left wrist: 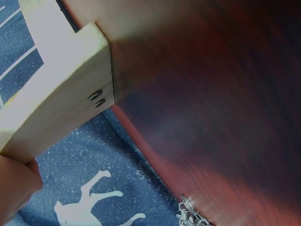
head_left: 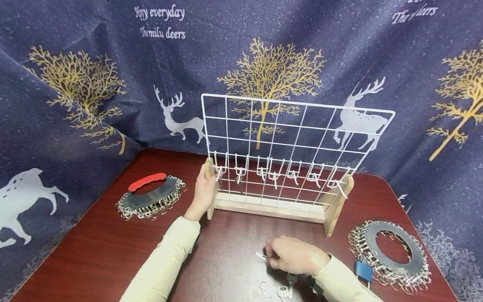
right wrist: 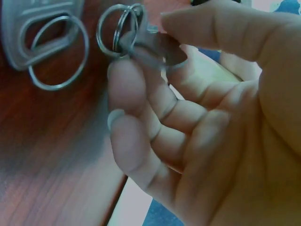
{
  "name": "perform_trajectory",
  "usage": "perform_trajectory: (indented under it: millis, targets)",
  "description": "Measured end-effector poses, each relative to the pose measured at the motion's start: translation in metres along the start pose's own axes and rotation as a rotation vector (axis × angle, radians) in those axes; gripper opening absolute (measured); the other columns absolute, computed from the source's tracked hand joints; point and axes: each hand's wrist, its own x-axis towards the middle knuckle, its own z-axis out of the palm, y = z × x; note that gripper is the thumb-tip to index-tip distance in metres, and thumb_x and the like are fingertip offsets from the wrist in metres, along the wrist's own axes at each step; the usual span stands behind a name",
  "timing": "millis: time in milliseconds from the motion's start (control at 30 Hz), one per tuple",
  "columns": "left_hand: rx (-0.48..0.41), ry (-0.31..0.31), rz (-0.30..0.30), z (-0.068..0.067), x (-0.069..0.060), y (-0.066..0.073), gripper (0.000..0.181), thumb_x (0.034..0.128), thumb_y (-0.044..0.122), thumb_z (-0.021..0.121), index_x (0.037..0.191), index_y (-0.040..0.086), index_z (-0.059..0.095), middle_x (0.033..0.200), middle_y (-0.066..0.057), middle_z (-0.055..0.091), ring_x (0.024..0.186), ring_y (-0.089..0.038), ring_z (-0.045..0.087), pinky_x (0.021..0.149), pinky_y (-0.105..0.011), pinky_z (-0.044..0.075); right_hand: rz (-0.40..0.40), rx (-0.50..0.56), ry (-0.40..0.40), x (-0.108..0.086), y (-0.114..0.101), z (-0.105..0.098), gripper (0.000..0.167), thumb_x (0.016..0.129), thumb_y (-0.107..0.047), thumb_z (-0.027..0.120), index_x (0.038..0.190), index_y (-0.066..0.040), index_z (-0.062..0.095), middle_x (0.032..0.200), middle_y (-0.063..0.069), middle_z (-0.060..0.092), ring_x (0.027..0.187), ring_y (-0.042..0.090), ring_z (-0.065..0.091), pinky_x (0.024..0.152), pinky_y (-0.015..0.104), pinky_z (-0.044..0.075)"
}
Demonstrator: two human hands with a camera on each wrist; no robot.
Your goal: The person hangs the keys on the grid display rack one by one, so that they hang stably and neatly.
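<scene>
My left hand (head_left: pixel 205 188) grips the left wooden end post (head_left: pixel 209 167) of a white wire grid rack (head_left: pixel 264 203); in the left wrist view, fingers (left wrist: pixel 16 186) lie against the wooden post (left wrist: pixel 61 103). Hooks line the grid, and keys (head_left: pixel 239 178) hang on hooks at its left. In front of the rack, low over the table, my right hand (head_left: pixel 296 254) pinches a key (right wrist: pixel 164 49) with metal rings (right wrist: pixel 117 30) between thumb and fingers. Beside it in the right wrist view is a clear tag (right wrist: pixel 42 35) on a ring.
Loose keys (head_left: pixel 283 292) and a ring (head_left: pixel 264 286) lie near the table's front edge. A blue padlock (head_left: pixel 363 271) sits by a round metal plate (head_left: pixel 388 262) of rings at the right. A red-handled ring holder (head_left: pixel 151 197) lies at the left. Patterned cloth (head_left: pixel 241 63) hangs behind.
</scene>
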Motion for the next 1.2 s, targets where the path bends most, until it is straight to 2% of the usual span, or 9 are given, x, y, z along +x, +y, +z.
perform_trajectory:
  millis: [200,333,500,700,800,967,1067,1133,1200]
  targets:
    - [-0.01,-0.005,-0.001,0.0,0.0,-0.001,0.022,0.0911,-0.004,0.047,0.112,-0.01,0.049,0.097,-0.021,0.06,0.08,-0.018,0.055,0.072,-0.033,0.049,-0.029,0.066,0.078,-0.003,-0.002,-0.005,0.013,0.096,-0.018,0.058,0.093,-0.019,0.046,0.07,-0.016,0.046,0.059,-0.001,0.042,0.056,0.02,0.041]
    - [-0.02,-0.008,-0.004,-0.001,0.0,-0.001,0.022,0.0917,-0.004,0.047,0.113,-0.01,0.049,0.098,-0.026,0.059,0.077,-0.012,0.056,0.073,-0.035,0.051,-0.04,0.087,0.14,-0.003,-0.003,-0.007,0.012,0.099,-0.02,0.055,0.095,-0.02,0.043,0.073,-0.016,0.047,0.062,-0.001,0.044,0.059,0.021,0.042]
    - [-0.049,-0.014,-0.008,-0.001,0.0,-0.001,0.021,0.0921,-0.004,0.045,0.112,-0.011,0.048,0.099,-0.031,0.058,0.075,-0.007,0.056,0.068,-0.023,0.049,-0.077,0.11,0.194,-0.001,-0.002,-0.007,0.01,0.098,-0.017,0.058,0.102,-0.017,0.049,0.086,-0.013,0.055,0.066,-0.001,0.047,0.066,0.023,0.046]
    - [-0.081,-0.025,-0.011,0.0,0.001,-0.002,0.021,0.0927,-0.006,0.044,0.112,-0.012,0.046,0.1,-0.037,0.056,0.074,-0.009,0.057,0.067,-0.022,0.049,-0.097,0.153,0.215,-0.001,-0.002,-0.01,0.017,0.092,-0.009,0.064,0.107,-0.011,0.059,0.097,-0.005,0.064,0.082,0.002,0.056,0.076,0.026,0.05]
    - [-0.082,-0.028,-0.011,0.0,0.002,-0.003,0.021,0.0936,-0.006,0.043,0.113,-0.012,0.046,0.101,-0.039,0.055,0.078,-0.018,0.06,0.072,-0.032,0.052,-0.104,0.164,0.258,-0.001,-0.002,-0.011,0.018,0.088,-0.005,0.067,0.105,-0.008,0.061,0.096,-0.002,0.066,0.085,0.004,0.059,0.078,0.027,0.052]
    - [-0.1,-0.035,-0.007,0.0,0.002,-0.004,0.022,0.0942,-0.006,0.043,0.114,-0.014,0.044,0.102,-0.041,0.054,0.093,-0.048,0.057,0.083,-0.054,0.049,-0.067,0.279,0.29,0.001,-0.003,-0.015,0.013,0.085,-0.011,0.072,0.095,-0.01,0.064,0.082,-0.009,0.065,0.071,0.0,0.058,0.065,0.023,0.051]
    - [-0.106,-0.031,-0.009,0.0,0.002,-0.004,0.021,0.0937,-0.006,0.043,0.113,-0.012,0.045,0.102,-0.039,0.055,0.096,-0.052,0.054,0.079,-0.041,0.052,-0.055,0.314,0.312,0.002,-0.003,-0.017,0.011,0.084,-0.018,0.073,0.091,-0.014,0.065,0.077,-0.013,0.064,0.068,0.0,0.058,0.063,0.022,0.05]
    - [-0.101,-0.026,-0.009,0.0,0.001,-0.003,0.02,0.0932,-0.006,0.043,0.112,-0.011,0.046,0.102,-0.038,0.056,0.096,-0.052,0.055,0.074,-0.03,0.051,-0.079,0.29,0.345,0.002,-0.003,-0.018,0.011,0.084,-0.019,0.073,0.093,-0.014,0.068,0.081,-0.013,0.064,0.071,0.0,0.058,0.065,0.022,0.051]
    - [-0.097,-0.025,-0.008,0.0,0.001,-0.003,0.019,0.0926,-0.006,0.044,0.111,-0.01,0.046,0.102,-0.036,0.057,0.095,-0.05,0.056,0.072,-0.028,0.05,-0.112,0.242,0.375,0.002,-0.002,-0.02,0.014,0.086,-0.015,0.071,0.1,-0.012,0.07,0.083,-0.012,0.063,0.071,0.0,0.056,0.065,0.021,0.05]
